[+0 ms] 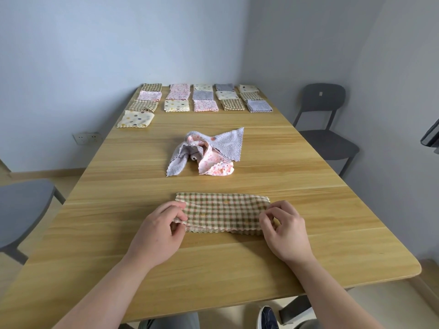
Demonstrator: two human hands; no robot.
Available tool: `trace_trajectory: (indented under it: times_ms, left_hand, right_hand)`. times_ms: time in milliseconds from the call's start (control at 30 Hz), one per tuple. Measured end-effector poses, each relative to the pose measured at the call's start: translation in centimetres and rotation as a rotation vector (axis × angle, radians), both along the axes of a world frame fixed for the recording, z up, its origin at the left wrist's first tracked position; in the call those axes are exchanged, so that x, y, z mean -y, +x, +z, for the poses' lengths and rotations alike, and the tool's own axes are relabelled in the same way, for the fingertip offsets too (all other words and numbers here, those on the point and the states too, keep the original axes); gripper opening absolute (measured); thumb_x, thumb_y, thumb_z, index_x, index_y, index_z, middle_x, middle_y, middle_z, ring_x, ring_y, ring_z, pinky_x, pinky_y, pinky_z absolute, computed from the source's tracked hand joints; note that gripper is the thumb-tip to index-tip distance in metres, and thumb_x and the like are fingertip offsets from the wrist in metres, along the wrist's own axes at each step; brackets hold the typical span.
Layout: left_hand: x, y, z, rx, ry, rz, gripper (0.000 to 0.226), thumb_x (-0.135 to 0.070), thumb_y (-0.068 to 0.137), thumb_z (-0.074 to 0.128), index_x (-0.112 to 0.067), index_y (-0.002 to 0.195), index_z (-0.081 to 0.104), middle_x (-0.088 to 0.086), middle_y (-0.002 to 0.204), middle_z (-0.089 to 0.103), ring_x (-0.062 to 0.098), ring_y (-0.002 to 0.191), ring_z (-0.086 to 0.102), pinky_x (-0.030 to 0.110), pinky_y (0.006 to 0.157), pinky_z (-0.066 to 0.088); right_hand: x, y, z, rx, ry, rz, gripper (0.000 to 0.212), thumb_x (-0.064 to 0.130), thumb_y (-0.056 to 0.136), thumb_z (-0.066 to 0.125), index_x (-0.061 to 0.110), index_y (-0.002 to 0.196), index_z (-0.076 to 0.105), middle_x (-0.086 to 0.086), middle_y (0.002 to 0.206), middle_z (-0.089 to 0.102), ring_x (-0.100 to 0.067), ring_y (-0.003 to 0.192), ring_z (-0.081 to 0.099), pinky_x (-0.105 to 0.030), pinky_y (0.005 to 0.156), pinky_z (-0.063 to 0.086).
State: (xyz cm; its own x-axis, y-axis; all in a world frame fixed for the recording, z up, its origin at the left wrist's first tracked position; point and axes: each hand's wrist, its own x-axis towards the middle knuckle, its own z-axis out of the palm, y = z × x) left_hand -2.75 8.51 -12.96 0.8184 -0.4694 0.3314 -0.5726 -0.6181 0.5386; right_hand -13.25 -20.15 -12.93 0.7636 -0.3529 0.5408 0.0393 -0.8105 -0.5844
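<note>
A person sits at a long wooden worktop (213,264), folding a green-and-cream checked cloth (225,212). The cloth lies flat on the near half of the worktop, right in front of the person. It is already doubled into a long strip running left to right, with its wavy edges along the near side.

The left hand (156,231) holds the strip's left end and the right hand (285,230) holds its right end. On each hand the thumb and forefinger pinch the near corner of the cloth, and the other fingers (269,217) curl loosely. The near right corner looks slightly lifted off the wood.

The step in hand looks like the 2nd fold, carrying 1 end over the other to make a square. To do it well, each pinch should catch both layers, and a light outward tug would flatten the strip. Then 1 hand should pin its end while the other carries across, matching corners and wavy edges before the crease is pressed.

Farther off, mid-worktop, a grey cloth (229,143) and a pink flowered cloth (213,163) lie tangled in a heap. At the far end, folded squares (178,105) sit in 5 columns.
</note>
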Motion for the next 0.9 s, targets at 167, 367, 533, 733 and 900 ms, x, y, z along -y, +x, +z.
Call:
trace_trajectory:
  times_ms: [167,367,533,733,900]
  left_hand:
    - [-0.05,-0.08,0.06,0.002,0.005,-0.002,0.02,-0.007,0.086,0.073,-0.025,0.089,0.067,-0.018,0.126,0.06,-0.005,0.106,0.056,-0.005,0.089,0.032]
    - [-0.07,-0.14,0.04,-0.011,0.031,-0.02,0.02,-0.006,0.083,0.075,-0.024,0.085,0.067,-0.016,0.122,0.063,-0.003,0.098,0.061,-0.004,0.083,0.036]
    - [-0.05,-0.11,-0.07,-0.017,0.043,-0.021,0.019,-0.008,0.083,0.074,-0.025,0.085,0.067,-0.017,0.124,0.063,-0.004,0.099,0.062,-0.004,0.08,0.036]
    - [-0.12,-0.13,-0.16,-0.019,0.059,-0.01,0.017,-0.01,0.082,0.075,-0.025,0.084,0.068,-0.015,0.124,0.064,-0.004,0.096,0.061,0.001,0.08,0.036]
    - [0.16,-0.07,-0.06,0.11,0.053,0.003,0.009,-0.03,0.083,0.074,-0.028,0.077,0.069,-0.017,0.116,0.066,0.003,0.114,0.058,0.023,0.097,0.043]
  right_hand:
    - [-0.06,0.01,0.19,-0.028,-0.018,0.012,0.004,0.007,0.084,0.075,0.009,0.08,0.074,0.005,0.093,0.061,-0.01,0.082,0.06,-0.007,0.071,0.043]
    - [-0.05,0.15,0.17,-0.059,-0.016,0.022,0.009,0.004,0.08,0.071,0.013,0.077,0.071,0.007,0.089,0.057,-0.007,0.079,0.058,-0.018,0.065,0.049]
    - [0.05,0.23,-0.11,-0.088,-0.018,0.017,0.01,0.004,0.079,0.071,0.014,0.075,0.07,0.007,0.089,0.056,-0.003,0.077,0.055,-0.017,0.062,0.047]
    - [0.04,0.4,-0.46,-0.126,-0.043,0.021,0.01,0.002,0.078,0.071,0.012,0.077,0.072,0.007,0.091,0.056,-0.008,0.075,0.055,-0.02,0.059,0.048]
    - [0.12,0.51,-0.7,-0.153,-0.084,0.017,0.012,0.0,0.076,0.071,0.012,0.078,0.073,0.005,0.09,0.057,-0.012,0.077,0.055,-0.015,0.058,0.044]
